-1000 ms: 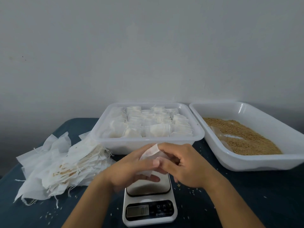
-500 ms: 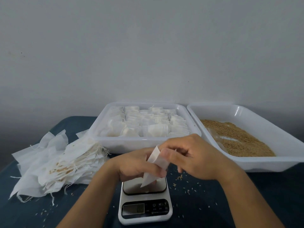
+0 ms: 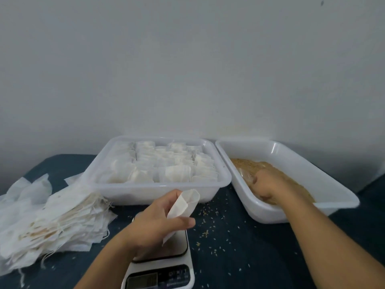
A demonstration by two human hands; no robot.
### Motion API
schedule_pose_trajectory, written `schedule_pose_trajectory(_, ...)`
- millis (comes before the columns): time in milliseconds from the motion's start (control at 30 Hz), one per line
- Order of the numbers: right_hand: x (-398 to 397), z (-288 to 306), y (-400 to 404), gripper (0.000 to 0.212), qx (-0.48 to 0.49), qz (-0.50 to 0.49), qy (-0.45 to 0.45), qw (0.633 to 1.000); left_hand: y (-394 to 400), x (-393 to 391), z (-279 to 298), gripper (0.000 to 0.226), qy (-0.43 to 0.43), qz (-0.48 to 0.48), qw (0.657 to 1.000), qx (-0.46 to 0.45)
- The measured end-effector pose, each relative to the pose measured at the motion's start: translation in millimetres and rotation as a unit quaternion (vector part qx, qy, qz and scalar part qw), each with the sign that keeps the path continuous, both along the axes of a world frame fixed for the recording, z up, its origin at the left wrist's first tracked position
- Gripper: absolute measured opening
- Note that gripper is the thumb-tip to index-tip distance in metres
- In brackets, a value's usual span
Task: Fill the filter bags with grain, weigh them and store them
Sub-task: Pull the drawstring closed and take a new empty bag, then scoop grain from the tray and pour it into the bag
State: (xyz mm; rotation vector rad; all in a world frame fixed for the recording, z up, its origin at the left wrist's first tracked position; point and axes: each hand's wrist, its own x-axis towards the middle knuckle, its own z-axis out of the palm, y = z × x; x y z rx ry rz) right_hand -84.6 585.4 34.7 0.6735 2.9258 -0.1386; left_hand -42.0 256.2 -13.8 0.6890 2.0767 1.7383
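Over the scale, my left hand pinches one empty bag between thumb and fingers. Its mouth is open at the top. It hangs in the air and I cannot tell if its bottom tip touches the scale. My right hand is down in the right tub, curled with its fingers in the grain. I cannot tell what it grips, if anything. Full bags sit in rows in the middle tub. A heap of empty bags lies on the desk to my left. Loose grains are spilled near the scale.
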Motion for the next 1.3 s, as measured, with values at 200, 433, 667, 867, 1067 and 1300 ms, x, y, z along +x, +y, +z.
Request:
schedule_pose_trajectory(200, -5.6, -15.2, 4.8, 0.017, 0.01, -0.033, -0.017, 0.999, -2.3, 1.7, -8.2, 0.053, -0.008, 0.015, 1.0, 0.009)
schedule_pose_trajectory(433, -9.2, -4.0, 23.0, 0.033, 0.032, -0.026, -0.022, 0.999, -2.2, 1.9, -8.7, 0.054, -0.034, 0.049, 0.997, 0.04)
schedule_pose_trajectory(667, -14.1, 24.2, 67.9, 0.031, 0.173, -0.077, 0.051, 0.981, -1.1, 5.4, -4.3, 0.048, -0.02, 0.041, 0.999, 0.017)
schedule_pose_trajectory(867, -27.7, 22.1, 79.2, 0.032, 0.14, -0.092, 0.036, 0.985, 3.5, 10.9, -0.8, 0.05, -0.01, 0.048, 0.999, 0.002)
schedule_pose_trajectory(1067, -52.3, -2.7, 66.3, 0.028, -0.091, -0.057, 0.096, 0.99, 4.9, 9.6, 3.0, 0.046, 0.022, 0.068, 0.997, 0.014)
schedule_pose_trajectory(1300, -73.9, -20.9, 43.6, 0.024, -0.181, -0.091, 0.113, 0.973, 5.7, 10.8, 0.6, 0.036, 0.028, 0.092, 0.995, 0.028)
